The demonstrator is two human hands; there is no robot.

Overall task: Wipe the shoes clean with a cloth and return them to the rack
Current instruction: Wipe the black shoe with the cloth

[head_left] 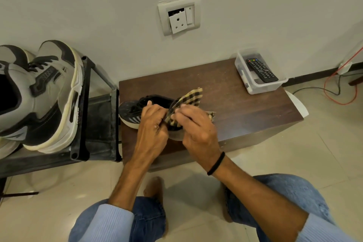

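Mid-task, I'd say. The black shoe (132, 108) lies on the low wooden table (237, 104), toe to the left, just right of the rack (78, 116), so it's not back yet. My left hand (152, 124) sits over the shoe's middle, fingers curled & pinching the near end of the checked cloth (189, 98); can't tell if it also has hold of the shoe underneath. My right hand (195, 130) is right beside it, touching, fingers curled round the same cloth. The cloth's far end sticks up & fans out over the shoe's opening. Looks more like I'm bunching or re-folding the cloth than rubbing w/ it, but that's a guess. How much of this shoe is wiped, can't tell: my hands cover its near side. Its partner isn't in view. The grey-and-black sneakers (49, 94) stand on the rack's top shelf at left; cleaned or not, no way to say. Left to do, prob.: finish wiping, then put the shoe on the rack. At the table's far right corner is a plastic box (255, 87) w/ a remote (261, 70) in it, well apart from the work.
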